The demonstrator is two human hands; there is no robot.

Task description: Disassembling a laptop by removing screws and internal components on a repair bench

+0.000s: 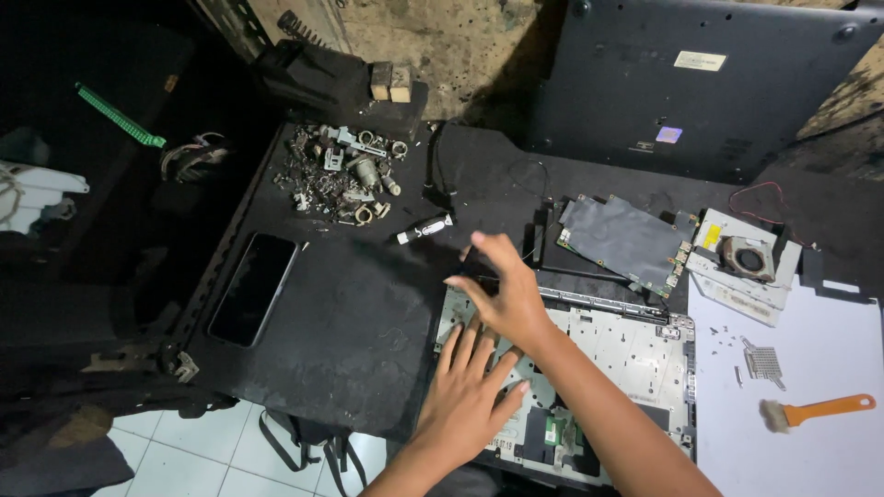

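Pressing left hand (470, 391), fingers spread flat, holding nothing, onto opened laptop chassis (626, 354); reaching right hand (502, 290), fingers loosely open and empty, toward its top-left corner beside circuit board (622, 241).

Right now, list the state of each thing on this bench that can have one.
laptop shell: opened up, inner frame bare
bottom cover: off, propped against the wall
circuit board: removed, lying flat
fan: removed, on the white sheet
phone: screen dark
brush: lying unused
left hand: flat on the shell
right hand: open, at the shell's top left corner
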